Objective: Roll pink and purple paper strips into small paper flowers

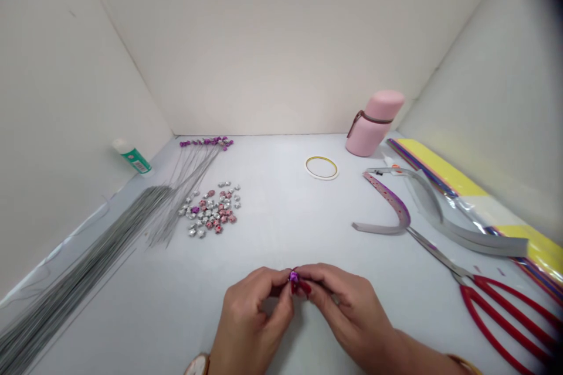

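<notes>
Between the fingertips of both hands is a small purple folded-paper star (294, 276), held above the front middle of the table. My left hand (259, 310) pinches it from the left with thumb and forefinger. From the other side, my right hand (345, 304) pinches it too, its thumb close under the star. The fingertips hide part of the star. To the left lies a loose pile of silver, pink and purple paper stars (213, 214). Purple stars on wire stems (206, 142) rest behind that pile.
A thick bundle of grey wires (97, 258) runs along the left. A glue bottle (136, 159) stands behind it. At right are a pink flask (373, 123), paper strips (391, 202), red-handled scissors (466, 281) and coloured paper packs (466, 187). A tape ring (322, 176) lies mid-table.
</notes>
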Motion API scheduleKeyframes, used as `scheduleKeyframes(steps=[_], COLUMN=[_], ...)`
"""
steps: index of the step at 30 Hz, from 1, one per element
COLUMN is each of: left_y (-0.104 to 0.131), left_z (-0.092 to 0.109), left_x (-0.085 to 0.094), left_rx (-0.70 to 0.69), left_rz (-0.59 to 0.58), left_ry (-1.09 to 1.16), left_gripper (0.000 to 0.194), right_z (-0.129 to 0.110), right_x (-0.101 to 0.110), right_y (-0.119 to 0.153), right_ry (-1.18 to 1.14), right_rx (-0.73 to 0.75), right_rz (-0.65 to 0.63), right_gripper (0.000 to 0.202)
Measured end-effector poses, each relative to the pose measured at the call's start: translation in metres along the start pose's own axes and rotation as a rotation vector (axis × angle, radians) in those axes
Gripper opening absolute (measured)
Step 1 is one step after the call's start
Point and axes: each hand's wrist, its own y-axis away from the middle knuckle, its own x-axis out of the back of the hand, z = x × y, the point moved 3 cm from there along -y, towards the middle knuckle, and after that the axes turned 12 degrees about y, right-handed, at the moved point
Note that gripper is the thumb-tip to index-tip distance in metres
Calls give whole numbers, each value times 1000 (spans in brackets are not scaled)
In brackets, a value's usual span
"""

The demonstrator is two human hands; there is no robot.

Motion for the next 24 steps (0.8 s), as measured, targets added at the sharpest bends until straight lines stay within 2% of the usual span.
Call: scheduleKeyframes(steps=[4, 7, 10, 15, 24], left_y=[-1, 0, 2, 3, 3], left_z=[-3, -5, -4, -1, -7], left_x=[1, 1, 2, 0, 0], left_rx=[35, 12, -9, 28, 95], left_rz=[-19, -35, 10, 6, -5], left_ry=[127, 125, 97, 116, 125], left_gripper=[19, 21, 21, 15, 13], right_z=[1, 1, 2, 6, 6], right_x=[1, 2, 2, 1, 0], right_y=[-1, -2, -2, -1, -2], right_ry=[-77, -58, -29, 6, -38], right_rx=[-55, -33, -35, -74, -91], right_rz=[-13, 4, 23, 36, -52], right_gripper=[20, 19, 16, 10, 13])
